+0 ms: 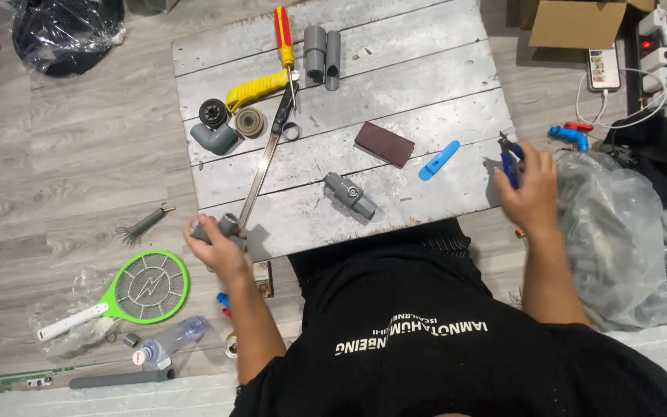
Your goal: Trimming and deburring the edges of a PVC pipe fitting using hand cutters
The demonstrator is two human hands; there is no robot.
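Left hand [221,245] curling shut round grey pipe piece [224,225], steadying it at board [426,77] near edge | right hand [533,193] pinching blue-handled pliers [509,161] upright beyond right edge | handsaw [265,158] lying beside pipe piece, blade reaching toward it.

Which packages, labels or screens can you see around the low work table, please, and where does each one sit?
Cardboard box: brown, open, on the floor beyond the table's far right corner.
Phone: upright rectangle with a lit screen, on the floor beside a white power strip, cable attached.
Bottle: clear plastic, lying near the green racket-shaped swatter, small red and white label.
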